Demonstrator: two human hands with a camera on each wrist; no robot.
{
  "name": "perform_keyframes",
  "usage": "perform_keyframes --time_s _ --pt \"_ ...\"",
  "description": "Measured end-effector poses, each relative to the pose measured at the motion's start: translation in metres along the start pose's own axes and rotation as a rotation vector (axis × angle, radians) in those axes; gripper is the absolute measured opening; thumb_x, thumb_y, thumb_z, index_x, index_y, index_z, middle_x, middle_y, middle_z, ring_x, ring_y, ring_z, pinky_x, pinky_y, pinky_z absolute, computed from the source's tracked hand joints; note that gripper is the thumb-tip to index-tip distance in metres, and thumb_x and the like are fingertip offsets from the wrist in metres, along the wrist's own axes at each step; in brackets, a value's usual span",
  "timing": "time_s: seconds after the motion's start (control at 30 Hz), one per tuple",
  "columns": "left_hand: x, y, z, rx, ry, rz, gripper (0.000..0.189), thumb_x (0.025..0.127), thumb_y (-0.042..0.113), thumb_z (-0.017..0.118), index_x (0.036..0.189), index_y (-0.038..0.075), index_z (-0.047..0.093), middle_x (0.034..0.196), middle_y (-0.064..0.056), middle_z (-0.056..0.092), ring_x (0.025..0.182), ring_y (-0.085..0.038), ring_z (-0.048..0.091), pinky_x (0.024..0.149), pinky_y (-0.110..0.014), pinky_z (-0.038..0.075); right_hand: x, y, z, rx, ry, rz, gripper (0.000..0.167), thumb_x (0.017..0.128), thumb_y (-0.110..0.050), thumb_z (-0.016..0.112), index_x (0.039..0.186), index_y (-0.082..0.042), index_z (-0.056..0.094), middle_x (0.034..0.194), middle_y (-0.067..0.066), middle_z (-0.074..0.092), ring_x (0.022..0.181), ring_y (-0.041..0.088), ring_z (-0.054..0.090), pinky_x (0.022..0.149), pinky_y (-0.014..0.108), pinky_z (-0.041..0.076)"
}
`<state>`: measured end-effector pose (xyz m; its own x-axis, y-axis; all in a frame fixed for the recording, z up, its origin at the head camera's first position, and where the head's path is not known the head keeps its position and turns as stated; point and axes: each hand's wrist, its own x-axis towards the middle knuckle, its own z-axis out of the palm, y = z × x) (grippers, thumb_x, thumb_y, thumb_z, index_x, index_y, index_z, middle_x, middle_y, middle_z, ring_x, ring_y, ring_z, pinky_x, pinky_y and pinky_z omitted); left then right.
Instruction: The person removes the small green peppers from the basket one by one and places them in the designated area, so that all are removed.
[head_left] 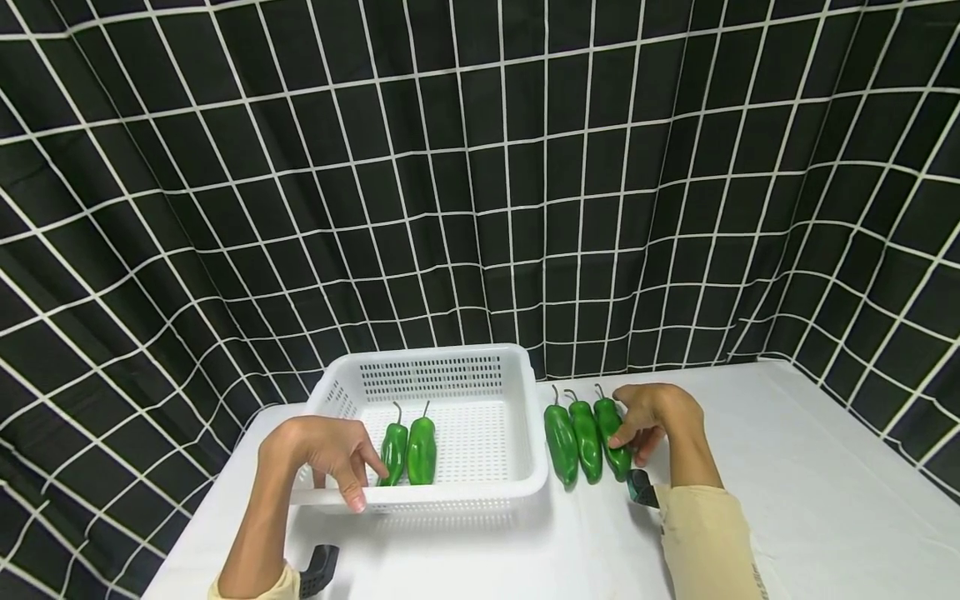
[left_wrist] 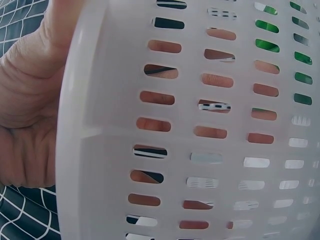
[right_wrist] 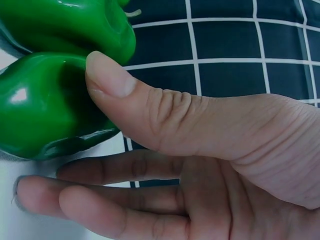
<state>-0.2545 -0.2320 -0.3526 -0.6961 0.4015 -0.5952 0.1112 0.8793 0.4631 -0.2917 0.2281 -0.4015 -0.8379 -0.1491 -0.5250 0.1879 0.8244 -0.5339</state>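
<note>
In the head view, my left hand (head_left: 327, 450) bends over the front left of a white plastic basket (head_left: 525, 417), thumb across the front rim and the other fingers inside. Through the slots of the basket wall (left_wrist: 115, 150), those fingers show in the left wrist view. Beside them lie two green peppers (head_left: 422, 450) in the basket. My right hand (head_left: 651, 417) is at the rightmost of three green peppers (head_left: 611, 433) on the table. Its thumb (right_wrist: 140, 107) touches this pepper (right_wrist: 45, 110), while the other fingers extend loosely below, apart from it.
The other two loose peppers (head_left: 561, 442) lie side by side between the basket and the right hand. White cloth covers the table (head_left: 810, 467). A black curtain with a white grid (head_left: 525, 192) rises behind. Dark wrist devices (head_left: 320, 569) sit at both sleeves.
</note>
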Motion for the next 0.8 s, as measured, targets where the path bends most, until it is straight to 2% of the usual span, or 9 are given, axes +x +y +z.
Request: perform_keyframes --time_s 0.13,0.27,0.37,0.5,0.57,0.63,0.7,0.8 --pt "0.0 0.001 0.0 -0.002 0.002 -0.006 0.052 0.075 0.006 0.09 0.125 0.007 0.075 0.112 -0.013 0.081 0.112 -0.024 0.074 0.083 -0.059 0.065 -0.003 -0.001 -0.003 -0.012 0.015 0.0 0.11 0.086 -0.02 0.085 0.162 0.009 0.01 0.097 0.017 0.078 0.079 0.025 0.081 0.115 0.057 0.047" --pt "0.0 0.002 -0.001 -0.003 0.001 -0.006 0.053 0.075 0.006 0.09 0.125 0.006 0.075 0.113 -0.014 0.081 0.113 -0.025 0.074 0.083 -0.058 0.065 -0.009 -0.003 -0.008 -0.043 0.056 0.007 0.113 0.084 -0.022 0.087 0.163 0.006 0.011 0.105 0.019 0.075 0.081 0.026 0.081 0.12 0.067 0.036" --pt "-0.001 0.003 -0.001 -0.003 0.005 -0.009 0.052 0.075 0.005 0.091 0.125 0.006 0.075 0.112 -0.015 0.081 0.112 -0.026 0.074 0.083 -0.059 0.065 -0.014 -0.007 -0.011 -0.055 0.088 -0.003 0.113 0.083 -0.022 0.088 0.164 0.004 0.012 0.115 0.024 0.072 0.083 0.026 0.081 0.119 0.072 0.033" --pt "-0.001 0.003 -0.001 -0.003 0.012 -0.013 0.052 0.074 0.006 0.091 0.124 0.005 0.076 0.111 -0.014 0.081 0.112 -0.026 0.074 0.082 -0.059 0.065 -0.023 -0.016 -0.013 -0.11 0.123 -0.029 0.107 0.086 -0.026 0.085 0.165 -0.001 0.017 0.146 0.032 0.057 0.086 0.024 0.081 0.114 0.074 0.037" --pt "-0.001 0.002 -0.001 -0.001 0.019 -0.015 0.052 0.073 0.006 0.092 0.123 0.006 0.076 0.111 -0.014 0.081 0.111 -0.025 0.074 0.082 -0.059 0.065 -0.027 -0.022 -0.012 -0.165 0.136 -0.065 0.101 0.089 -0.027 0.083 0.164 -0.002 0.02 0.154 0.032 0.049 0.087 0.021 0.08 0.113 0.074 0.038" --pt "-0.002 0.002 0.0 -0.001 0.027 -0.016 0.052 0.072 0.005 0.092 0.122 0.006 0.077 0.109 -0.013 0.081 0.11 -0.024 0.074 0.081 -0.058 0.065 -0.03 -0.029 -0.011 -0.22 0.151 -0.117 0.095 0.092 -0.028 0.08 0.164 -0.002 0.024 0.145 0.028 0.06 0.085 0.018 0.078 0.111 0.072 0.041" --pt "-0.002 0.001 0.0 -0.002 0.035 -0.018 0.051 0.072 0.005 0.091 0.121 0.006 0.077 0.108 -0.013 0.082 0.108 -0.022 0.074 0.08 -0.058 0.065 -0.032 -0.037 -0.01 -0.254 0.161 -0.18 0.09 0.094 -0.028 0.078 0.163 -0.002 0.027 0.124 0.023 0.072 0.082 0.017 0.074 0.11 0.068 0.045" --pt "-0.002 0.002 0.001 -0.01 0.039 -0.024 0.05 0.072 0.004 0.091 0.12 0.006 0.078 0.105 -0.012 0.082 0.106 -0.02 0.074 0.08 -0.057 0.065 -0.036 -0.048 -0.008 -0.282 0.175 -0.269 0.085 0.095 -0.029 0.076 0.162 -0.004 0.03 0.1 0.009 0.076 0.088 0.018 0.07 0.107 0.062 0.049"
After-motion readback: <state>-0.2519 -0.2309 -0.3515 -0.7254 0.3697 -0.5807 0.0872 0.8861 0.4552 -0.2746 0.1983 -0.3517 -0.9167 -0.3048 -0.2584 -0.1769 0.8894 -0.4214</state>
